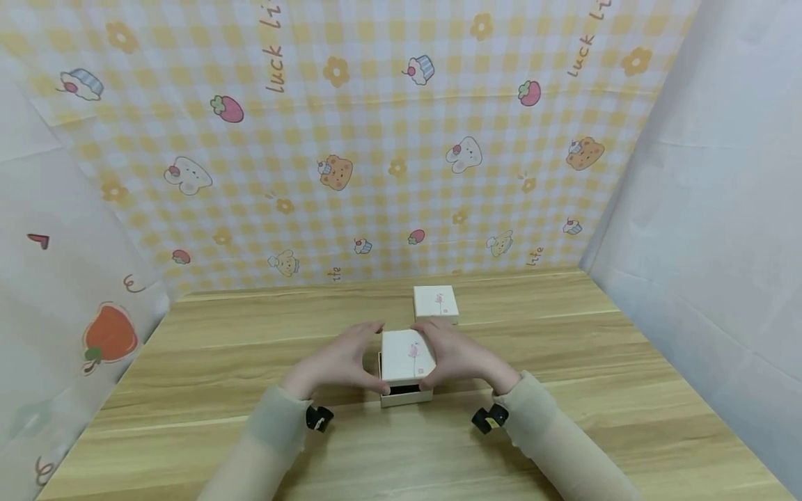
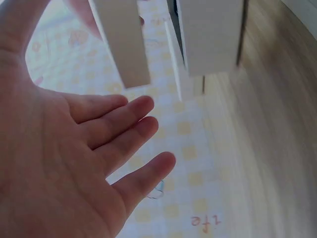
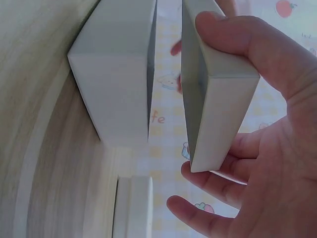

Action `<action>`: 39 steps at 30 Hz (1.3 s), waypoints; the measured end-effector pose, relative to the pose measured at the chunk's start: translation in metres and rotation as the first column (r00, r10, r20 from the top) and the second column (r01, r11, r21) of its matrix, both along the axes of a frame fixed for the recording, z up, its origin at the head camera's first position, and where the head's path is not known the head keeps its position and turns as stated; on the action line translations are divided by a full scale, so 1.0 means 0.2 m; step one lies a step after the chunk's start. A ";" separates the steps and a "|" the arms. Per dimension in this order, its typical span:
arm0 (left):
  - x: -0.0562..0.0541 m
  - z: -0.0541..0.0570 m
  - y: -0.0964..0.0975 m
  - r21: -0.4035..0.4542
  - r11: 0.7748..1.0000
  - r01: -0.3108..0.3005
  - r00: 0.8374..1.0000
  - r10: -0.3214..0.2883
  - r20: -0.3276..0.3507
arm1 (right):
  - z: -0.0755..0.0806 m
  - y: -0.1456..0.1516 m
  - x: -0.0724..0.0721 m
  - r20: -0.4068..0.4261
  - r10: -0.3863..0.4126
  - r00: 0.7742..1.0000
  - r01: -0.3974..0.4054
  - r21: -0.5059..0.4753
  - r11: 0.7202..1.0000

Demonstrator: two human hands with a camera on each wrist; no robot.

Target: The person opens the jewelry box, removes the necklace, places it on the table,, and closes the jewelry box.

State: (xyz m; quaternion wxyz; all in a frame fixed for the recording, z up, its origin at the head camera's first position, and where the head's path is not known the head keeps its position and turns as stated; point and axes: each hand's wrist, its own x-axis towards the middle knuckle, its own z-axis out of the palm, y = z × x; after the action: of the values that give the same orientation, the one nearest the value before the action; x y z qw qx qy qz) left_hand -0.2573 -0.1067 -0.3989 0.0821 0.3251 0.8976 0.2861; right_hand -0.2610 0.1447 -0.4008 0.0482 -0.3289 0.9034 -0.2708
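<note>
R hand (image 1: 456, 353) pinches lid (image 1: 399, 355) above box (image 1: 407, 400); L hand (image 1: 338, 362) spread wide alongside, w/o hold. One-sided grip could tilt lid & snag it on box below.

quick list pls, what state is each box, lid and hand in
lid: off, raised above the base, tilted
base: uncovered, contents hidden from view
rear white box: flower side up, looks closed
left hand: open, fingers extended beside the lid
right hand: holding the lid
</note>
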 end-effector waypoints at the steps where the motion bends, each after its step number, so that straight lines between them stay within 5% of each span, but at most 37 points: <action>1: -0.01 -0.01 -0.01 -0.001 1.000 0.004 1.000 -0.004 0.010 | 0.00 0.00 0.00 -0.004 0.001 1.000 -0.001 0.001 1.000; 8: -0.03 -0.07 -0.01 -0.016 0.999 0.034 0.995 -0.033 0.089 | 0.01 0.03 -0.01 0.020 -0.015 1.000 0.015 -0.008 1.000; 15: -0.04 -0.13 0.02 -0.040 0.997 0.061 0.997 -0.059 0.057 | 0.02 0.05 -0.02 0.006 -0.024 1.000 0.024 0.003 1.000; 22: -0.03 -0.15 0.05 -0.034 0.996 0.087 0.996 -0.086 0.018 | 0.04 0.06 -0.02 -0.010 -0.019 1.000 0.019 -0.003 1.000; 39: -0.02 -0.16 0.06 -0.073 0.997 0.031 0.999 -0.029 0.027 | 0.05 0.08 -0.02 0.013 -0.032 0.999 0.033 -0.023 0.999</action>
State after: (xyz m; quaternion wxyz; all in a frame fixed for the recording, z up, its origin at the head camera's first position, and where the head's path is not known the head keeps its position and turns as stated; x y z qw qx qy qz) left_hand -0.2619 -0.0955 -0.4313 0.1100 0.3313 0.9014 0.2560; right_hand -0.2656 0.1611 -0.3907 0.0456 -0.3130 0.9052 -0.2839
